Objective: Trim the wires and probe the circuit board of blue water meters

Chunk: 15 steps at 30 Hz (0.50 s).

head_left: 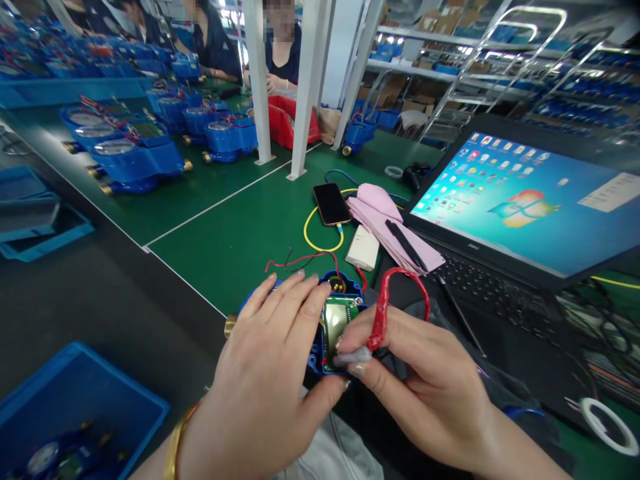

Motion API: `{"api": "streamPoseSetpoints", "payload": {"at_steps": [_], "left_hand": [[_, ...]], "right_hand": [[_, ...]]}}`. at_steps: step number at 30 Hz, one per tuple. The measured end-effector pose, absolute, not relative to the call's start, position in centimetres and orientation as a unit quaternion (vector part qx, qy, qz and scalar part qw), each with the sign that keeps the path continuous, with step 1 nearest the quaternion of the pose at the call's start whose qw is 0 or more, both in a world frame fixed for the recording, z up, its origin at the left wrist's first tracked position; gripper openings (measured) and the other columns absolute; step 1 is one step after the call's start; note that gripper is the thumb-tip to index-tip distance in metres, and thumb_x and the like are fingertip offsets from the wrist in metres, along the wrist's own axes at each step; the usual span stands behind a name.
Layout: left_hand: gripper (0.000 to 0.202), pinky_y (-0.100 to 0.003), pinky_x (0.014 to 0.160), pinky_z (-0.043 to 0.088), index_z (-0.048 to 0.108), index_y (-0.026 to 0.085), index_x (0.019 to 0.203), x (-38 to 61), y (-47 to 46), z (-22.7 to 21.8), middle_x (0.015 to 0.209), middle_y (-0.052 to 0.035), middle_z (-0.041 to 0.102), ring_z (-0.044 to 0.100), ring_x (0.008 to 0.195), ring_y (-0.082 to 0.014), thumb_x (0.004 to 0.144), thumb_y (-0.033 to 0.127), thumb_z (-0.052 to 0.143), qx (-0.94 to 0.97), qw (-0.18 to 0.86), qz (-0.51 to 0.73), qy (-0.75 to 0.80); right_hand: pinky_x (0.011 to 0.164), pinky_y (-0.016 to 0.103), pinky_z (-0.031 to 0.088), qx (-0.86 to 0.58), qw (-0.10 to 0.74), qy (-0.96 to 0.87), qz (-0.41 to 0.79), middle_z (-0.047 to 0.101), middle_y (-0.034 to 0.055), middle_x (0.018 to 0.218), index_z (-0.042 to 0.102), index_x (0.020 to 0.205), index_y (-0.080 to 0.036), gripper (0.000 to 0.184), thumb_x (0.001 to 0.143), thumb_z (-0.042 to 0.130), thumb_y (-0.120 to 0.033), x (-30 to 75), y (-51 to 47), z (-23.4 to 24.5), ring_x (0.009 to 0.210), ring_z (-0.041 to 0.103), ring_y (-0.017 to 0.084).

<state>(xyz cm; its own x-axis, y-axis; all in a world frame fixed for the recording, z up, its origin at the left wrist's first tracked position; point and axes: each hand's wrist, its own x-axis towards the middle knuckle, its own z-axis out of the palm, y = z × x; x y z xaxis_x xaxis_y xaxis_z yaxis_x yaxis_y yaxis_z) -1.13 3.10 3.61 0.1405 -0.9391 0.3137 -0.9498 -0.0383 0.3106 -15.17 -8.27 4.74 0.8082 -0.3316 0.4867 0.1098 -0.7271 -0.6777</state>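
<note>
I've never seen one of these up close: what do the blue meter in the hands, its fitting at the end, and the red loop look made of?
The blue meter looks like moulded plastic, evenly coloured with a soft sheen. Its end fitting looks like brass, yellow and shiny. The red loop, pinched by the right hand, seems a glossy rubbery or plastic-coated cable. The left hand covers the rest.

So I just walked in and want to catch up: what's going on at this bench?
A person holds a blue water meter at the near edge of the green table. The left hand cups its body; the right hand pinches a red-wrapped cable against the exposed circuit board. An open laptop, a phone and pink papers lie behind it. More blue meters stand further back, where other people sit.
</note>
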Motion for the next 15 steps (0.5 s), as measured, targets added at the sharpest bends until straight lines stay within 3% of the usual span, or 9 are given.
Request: {"api": "streamPoseSetpoints", "payload": {"at_steps": [9,15], "left_hand": [[0.061,-0.045,0.113,0.027,0.040,0.016,0.135,-1.12,3.00,3.57,0.138,-0.0072,0.048,0.040,0.130,-0.0225,0.080,0.040,0.053,0.716,0.223,0.018,-0.661],[0.060,-0.044,0.114,0.025,0.040,0.017,0.135,-1.13,3.01,3.60,0.139,-0.0061,0.048,0.039,0.131,-0.0217,0.081,0.040,0.052,0.722,0.219,0.007,-0.657]], "right_hand": [[0.068,0.025,0.053,-0.885,0.355,0.059,-0.297,0.067,0.0038,0.082,0.061,0.094,-0.019,0.015,0.085,0.057,-0.008,-15.18,-8.27,4.87,0.076,0.063,0.015],[0.072,0.025,0.051,-0.896,0.339,0.039,-0.285,0.066,0.0046,0.085,0.059,0.098,-0.016,0.016,0.086,0.054,-0.007,-15.40,-8.26,4.87,0.080,0.062,0.014]]}}
